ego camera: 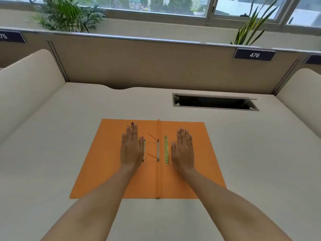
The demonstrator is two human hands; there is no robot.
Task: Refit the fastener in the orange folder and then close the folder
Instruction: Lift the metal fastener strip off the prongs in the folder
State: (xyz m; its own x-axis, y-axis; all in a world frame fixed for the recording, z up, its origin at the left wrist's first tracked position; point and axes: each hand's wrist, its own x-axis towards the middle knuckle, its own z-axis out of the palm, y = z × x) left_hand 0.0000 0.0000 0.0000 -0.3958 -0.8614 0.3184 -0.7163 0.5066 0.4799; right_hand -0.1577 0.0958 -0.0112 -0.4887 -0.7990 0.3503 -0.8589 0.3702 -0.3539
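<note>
An orange folder (97,164) lies open and flat on the desk. Beside its centre fold sits a silver fastener base (158,150) with two thin prongs sticking up to the left. A gold metal strip (166,150) lies on the right leaf. Another thin metal strip (144,150) lies on the left leaf, partly hidden by my left hand (132,148). That hand rests flat, palm down, on the left leaf. My right hand (183,150) rests flat on the right leaf, just right of the gold strip. Neither hand holds anything.
The beige desk (52,145) has padded dividers at left, right and back. A rectangular cable slot (215,102) opens at the back right. Potted plants (69,14) stand behind the back divider, which carries a "476" label (254,55).
</note>
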